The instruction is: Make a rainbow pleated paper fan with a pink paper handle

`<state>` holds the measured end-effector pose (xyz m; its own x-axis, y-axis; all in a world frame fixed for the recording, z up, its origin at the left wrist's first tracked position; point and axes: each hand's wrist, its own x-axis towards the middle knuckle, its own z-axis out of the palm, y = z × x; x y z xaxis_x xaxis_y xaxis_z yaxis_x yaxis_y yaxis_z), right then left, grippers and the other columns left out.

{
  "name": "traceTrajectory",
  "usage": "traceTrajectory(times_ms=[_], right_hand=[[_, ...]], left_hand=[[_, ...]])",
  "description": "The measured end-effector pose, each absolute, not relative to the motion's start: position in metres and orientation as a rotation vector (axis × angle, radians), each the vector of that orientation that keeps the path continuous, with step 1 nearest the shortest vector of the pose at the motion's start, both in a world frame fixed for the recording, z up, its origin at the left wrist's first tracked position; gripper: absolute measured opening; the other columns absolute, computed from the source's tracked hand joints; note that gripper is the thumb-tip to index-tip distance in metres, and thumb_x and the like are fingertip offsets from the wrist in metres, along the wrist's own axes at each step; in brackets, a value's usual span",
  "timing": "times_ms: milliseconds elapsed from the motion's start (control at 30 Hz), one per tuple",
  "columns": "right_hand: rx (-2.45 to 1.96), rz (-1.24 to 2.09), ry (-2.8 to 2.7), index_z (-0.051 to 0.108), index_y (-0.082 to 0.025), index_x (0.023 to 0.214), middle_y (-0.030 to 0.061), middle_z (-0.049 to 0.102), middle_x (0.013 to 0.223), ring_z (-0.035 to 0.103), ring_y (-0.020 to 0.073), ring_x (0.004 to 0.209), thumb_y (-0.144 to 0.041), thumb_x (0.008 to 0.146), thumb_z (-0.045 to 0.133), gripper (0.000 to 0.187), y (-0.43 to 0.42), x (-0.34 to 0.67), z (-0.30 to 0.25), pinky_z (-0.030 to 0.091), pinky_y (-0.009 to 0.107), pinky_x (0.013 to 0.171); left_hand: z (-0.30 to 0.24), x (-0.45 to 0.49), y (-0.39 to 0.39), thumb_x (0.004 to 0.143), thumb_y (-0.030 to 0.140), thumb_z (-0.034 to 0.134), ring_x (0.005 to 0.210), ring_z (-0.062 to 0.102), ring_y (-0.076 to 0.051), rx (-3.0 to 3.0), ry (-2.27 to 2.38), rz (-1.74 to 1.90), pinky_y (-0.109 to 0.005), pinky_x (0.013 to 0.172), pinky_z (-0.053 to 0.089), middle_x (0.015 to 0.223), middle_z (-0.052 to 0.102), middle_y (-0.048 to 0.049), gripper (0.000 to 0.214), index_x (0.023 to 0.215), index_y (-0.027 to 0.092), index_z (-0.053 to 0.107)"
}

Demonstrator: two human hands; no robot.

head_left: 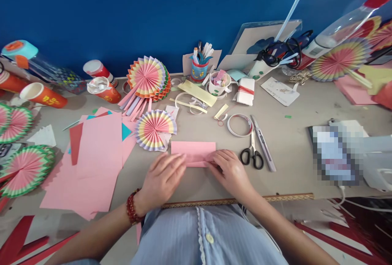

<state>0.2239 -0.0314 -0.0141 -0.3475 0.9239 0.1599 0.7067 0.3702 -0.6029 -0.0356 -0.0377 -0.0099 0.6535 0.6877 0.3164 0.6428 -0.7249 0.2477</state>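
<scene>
A pink paper strip lies on the table in front of me, with a fold running along its near edge. My left hand, a beaded bracelet on its wrist, has its fingertips on the strip's left end. At the right end, my right hand pinches the folded edge between bent fingers and thumb. Just beyond the left hand rests a pleated paper fan in pink, yellow and lilac. Black-handled scissors and a utility knife lie to the right of my right hand, below a roll of tape.
Pink paper sheets are stacked at the left, near green-edged fans. Paper cups, a pen holder and a cup of scraps stand along the blue wall. A blurred phone lies at the right.
</scene>
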Motion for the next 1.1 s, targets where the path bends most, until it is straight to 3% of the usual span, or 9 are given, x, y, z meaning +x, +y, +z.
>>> traceTrajectory(times_ms=[100, 367, 567, 1100], right_hand=[[-1.418, 0.614, -2.164, 0.063, -0.021, 0.092, 0.0053, 0.073, 0.091, 0.064, 0.0248, 0.09, -0.018, 0.096, 0.058, 0.007, -0.031, 0.223, -0.013, 0.044, 0.039, 0.082], [-1.452, 0.571, -2.157, 0.061, -0.021, 0.092, 0.0065, 0.071, 0.092, 0.063, 0.0247, 0.088, -0.017, 0.095, 0.053, 0.009, -0.032, 0.22, -0.012, 0.046, 0.039, 0.082], [-1.454, 0.526, -2.194, 0.062, -0.02, 0.094, 0.0083, 0.069, 0.1, 0.063, 0.0258, 0.094, -0.018, 0.096, 0.052, 0.01, -0.03, 0.222, -0.015, 0.045, 0.04, 0.084], [-1.47, 0.564, -2.167, 0.061, -0.021, 0.091, 0.0073, 0.067, 0.097, 0.063, 0.0246, 0.091, -0.019, 0.095, 0.054, 0.009, -0.026, 0.221, -0.017, 0.044, 0.039, 0.084]], left_hand=[[-0.015, -0.034, -0.05, 0.098, 0.02, 0.053, 0.14, 0.045, -0.025, 2.878, 0.866, 0.436, -0.045, 0.121, 0.031, 0.147, 0.056, -0.0119, 0.04, 0.137, 0.011, 0.056], [-0.025, -0.032, -0.056, 0.101, 0.051, 0.045, 0.15, 0.028, -0.03, 2.938, 0.848, 0.189, -0.049, 0.122, 0.025, 0.161, 0.035, -0.0159, 0.062, 0.147, 0.009, 0.046], [-0.026, -0.03, -0.054, 0.1, 0.058, 0.042, 0.151, 0.027, -0.031, 2.907, 0.877, 0.174, -0.05, 0.123, 0.022, 0.16, 0.036, -0.0176, 0.068, 0.147, 0.009, 0.045], [-0.028, -0.028, -0.054, 0.099, 0.062, 0.039, 0.15, 0.028, -0.033, 2.904, 0.876, 0.165, -0.054, 0.122, 0.022, 0.159, 0.036, -0.019, 0.071, 0.145, 0.009, 0.048]])
